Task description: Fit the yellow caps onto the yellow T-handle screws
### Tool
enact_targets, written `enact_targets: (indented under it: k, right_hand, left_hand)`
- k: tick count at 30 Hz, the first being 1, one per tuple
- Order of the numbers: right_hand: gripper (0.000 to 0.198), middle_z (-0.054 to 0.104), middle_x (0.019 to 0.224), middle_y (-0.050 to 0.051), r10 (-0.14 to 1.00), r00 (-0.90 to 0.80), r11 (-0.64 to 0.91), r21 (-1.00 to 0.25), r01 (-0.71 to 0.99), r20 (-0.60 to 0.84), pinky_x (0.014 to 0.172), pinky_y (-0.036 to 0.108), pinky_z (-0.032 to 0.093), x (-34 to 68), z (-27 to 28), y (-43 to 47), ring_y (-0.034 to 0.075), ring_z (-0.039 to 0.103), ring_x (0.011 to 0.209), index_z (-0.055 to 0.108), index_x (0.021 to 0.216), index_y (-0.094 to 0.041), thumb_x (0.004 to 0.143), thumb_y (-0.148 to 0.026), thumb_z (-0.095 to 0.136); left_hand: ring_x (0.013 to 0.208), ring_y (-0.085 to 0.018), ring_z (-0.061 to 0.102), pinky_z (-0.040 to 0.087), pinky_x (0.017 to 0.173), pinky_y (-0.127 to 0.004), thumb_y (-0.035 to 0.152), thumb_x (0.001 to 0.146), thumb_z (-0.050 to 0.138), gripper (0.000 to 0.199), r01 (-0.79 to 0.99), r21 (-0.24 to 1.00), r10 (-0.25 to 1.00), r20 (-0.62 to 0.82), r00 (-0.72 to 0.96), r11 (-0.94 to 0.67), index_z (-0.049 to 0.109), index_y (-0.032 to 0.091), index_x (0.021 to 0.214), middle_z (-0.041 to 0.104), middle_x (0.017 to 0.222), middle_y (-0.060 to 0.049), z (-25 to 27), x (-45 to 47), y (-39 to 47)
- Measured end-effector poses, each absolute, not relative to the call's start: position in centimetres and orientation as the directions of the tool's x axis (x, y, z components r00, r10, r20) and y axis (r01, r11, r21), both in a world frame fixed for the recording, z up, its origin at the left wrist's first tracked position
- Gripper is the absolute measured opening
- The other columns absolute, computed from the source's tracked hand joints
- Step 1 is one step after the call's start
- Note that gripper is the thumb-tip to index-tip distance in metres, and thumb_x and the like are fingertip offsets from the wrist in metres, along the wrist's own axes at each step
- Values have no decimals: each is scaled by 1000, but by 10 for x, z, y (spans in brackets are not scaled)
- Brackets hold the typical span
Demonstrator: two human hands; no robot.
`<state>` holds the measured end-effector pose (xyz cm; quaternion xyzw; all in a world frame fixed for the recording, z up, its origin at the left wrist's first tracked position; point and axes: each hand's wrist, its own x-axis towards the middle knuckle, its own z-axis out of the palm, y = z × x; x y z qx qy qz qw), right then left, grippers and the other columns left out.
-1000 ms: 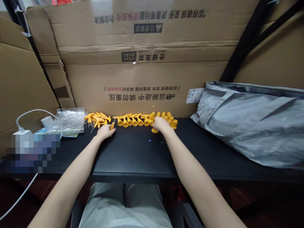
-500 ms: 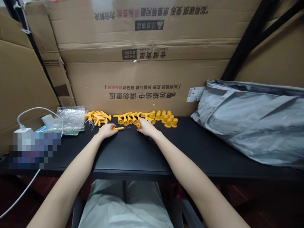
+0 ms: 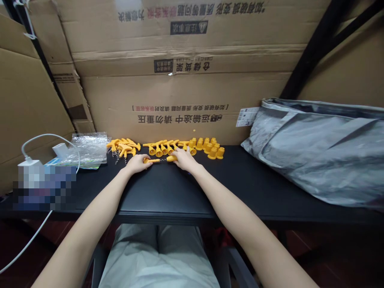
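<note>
A person sits at a black worktop, seen from a head-worn camera, both bare forearms reaching forward. The left hand rests on the worktop with its grip closed on the handle end of a small orange corkscrew piece, whose thin metal spiral points right. The right hand lies close beside it, its grip pinched on an orange cap at the tip of that spiral; cap and spiral look touching or nearly so, too small to tell which.

Behind the hands, along the back edge, orange parts lie in three groups. On the left is a loose heap of T-shaped corkscrews with bare spirals. In the middle is a tidy row of capped corkscrews, apparently finished. On the right stands a cluster of loose caps. Judging by this, roughly half the pieces look done, with the heap and the loose caps left.

To the far left lie a clear plastic bag and a white charger with cable. A grey fabric bag fills the right side. Cardboard boxes form the backdrop.
</note>
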<state>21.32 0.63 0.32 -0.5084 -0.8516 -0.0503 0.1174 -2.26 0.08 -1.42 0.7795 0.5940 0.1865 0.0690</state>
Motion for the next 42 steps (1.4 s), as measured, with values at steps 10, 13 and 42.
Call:
enact_targets:
  k: [10,13,42]
  right_hand:
    - [37,57,110,11,691,-598,707,-206,677,406,90,36,44,211,-8,11,21,58,100,58,125,-19,89,-19,54]
    - [37,57,109,12,673,-597,719,-198,666,436,90,37,45,211,-9,11,21,58,99,56,127,-17,90,-18,52]
    - [65,53,36,4,938,-335,200,-924,327,85,30,20,34,206,5,10,8,41,24,54,54,-15,82,-72,40]
  left_hand:
    - [63,-14,55,39,62,-24,42,77,56,38,850,333,866,435,246,-408,67,17,104,64,71,-2,-10,-17,-5]
    - [60,-14,53,37,59,-24,44,76,56,38,847,346,865,447,228,-402,67,18,102,63,68,-1,-10,-16,-6]
    - [68,-15,58,41,65,-24,35,76,56,29,853,298,826,513,235,-428,65,19,98,67,80,-2,-4,-17,-10]
